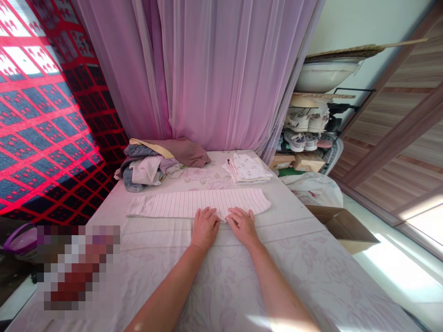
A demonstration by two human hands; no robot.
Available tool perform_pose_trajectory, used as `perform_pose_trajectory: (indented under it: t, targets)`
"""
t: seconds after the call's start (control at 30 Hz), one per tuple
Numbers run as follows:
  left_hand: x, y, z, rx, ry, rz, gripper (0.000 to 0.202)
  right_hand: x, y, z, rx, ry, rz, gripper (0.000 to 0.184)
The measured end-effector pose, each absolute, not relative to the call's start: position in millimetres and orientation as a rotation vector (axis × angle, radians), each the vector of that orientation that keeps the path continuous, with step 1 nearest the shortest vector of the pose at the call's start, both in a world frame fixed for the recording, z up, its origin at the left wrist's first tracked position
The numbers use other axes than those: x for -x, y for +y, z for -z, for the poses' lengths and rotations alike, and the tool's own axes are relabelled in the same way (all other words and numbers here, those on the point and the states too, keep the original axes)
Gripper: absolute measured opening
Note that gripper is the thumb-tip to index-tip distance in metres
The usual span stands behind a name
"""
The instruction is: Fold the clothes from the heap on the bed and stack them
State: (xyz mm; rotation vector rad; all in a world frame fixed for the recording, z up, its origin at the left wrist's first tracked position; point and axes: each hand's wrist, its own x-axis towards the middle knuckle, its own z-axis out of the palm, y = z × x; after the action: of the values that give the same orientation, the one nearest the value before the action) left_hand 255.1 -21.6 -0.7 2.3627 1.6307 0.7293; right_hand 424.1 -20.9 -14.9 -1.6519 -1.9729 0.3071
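Note:
A pink-and-white striped garment (180, 203) lies flattened in a long strip across the bed (221, 276). My left hand (205, 227) rests palm down on its near edge, fingers stretched out. My right hand (242, 225) lies flat right beside it, fingers on the same edge. Neither hand grips anything. A folded stack of white patterned cloth (247, 168) sits beyond the garment to the right. A heap of unfolded clothes (155, 161) in grey, mauve and brown lies at the far left of the bed.
Pink curtains (214, 69) hang behind the bed. A red-and-blue patterned blanket (41, 120) covers the left side. To the right stand a shoe rack (308, 124), a white bag (314, 189) and an open cardboard box (342, 226) on the floor.

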Motion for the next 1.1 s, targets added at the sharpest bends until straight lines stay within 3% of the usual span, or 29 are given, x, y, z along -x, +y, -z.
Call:
perform_pose_trajectory:
  t: [0.2,0.37,0.53,0.73,1.1]
  targets:
    - [-254.3,-28.5,-0.7,-2.411,1.539,-0.736,0.017,-427.2,-13.1,6.3,1.711,-1.972,-0.220,0.030]
    - [-249.1,-34.1,3.8,-2.379,1.500,-0.668,0.044,-424.9,31.3,-24.9,1.807,-2.174,-0.098,0.035]
    - [-248.7,-32.0,4.8,-2.401,1.471,-0.590,0.042,-410.8,84.8,-37.3,1.885,-2.255,-0.082,0.038]
    - [-251.1,-31.4,4.0,-2.395,1.518,-0.588,0.045,-407.1,104.0,-35.6,1.921,-2.328,-0.072,0.021]
    - [-252.7,-31.8,7.6,-2.421,1.549,-0.592,0.046,-404.2,105.7,-35.0,1.930,-2.308,-0.024,0.026]
